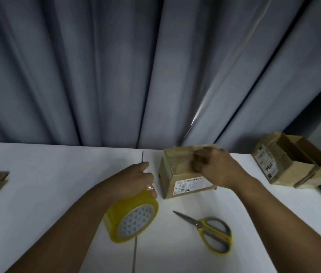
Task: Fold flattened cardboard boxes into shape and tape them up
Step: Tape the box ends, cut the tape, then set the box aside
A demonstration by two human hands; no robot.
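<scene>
The folded box (185, 174) is sitting far and right of centre on the surface (57, 184), long axis running left-right, the right hand (213, 166) pressing curled on its top while the left hand (140, 180), just beside, is gripping the tape roll (132, 215).

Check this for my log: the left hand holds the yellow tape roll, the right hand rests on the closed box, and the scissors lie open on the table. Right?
Not quite. In the head view the scissors lie closed on the table, blades together. The rest stands: left hand holds the yellow tape roll, right hand rests on the closed box.
</scene>
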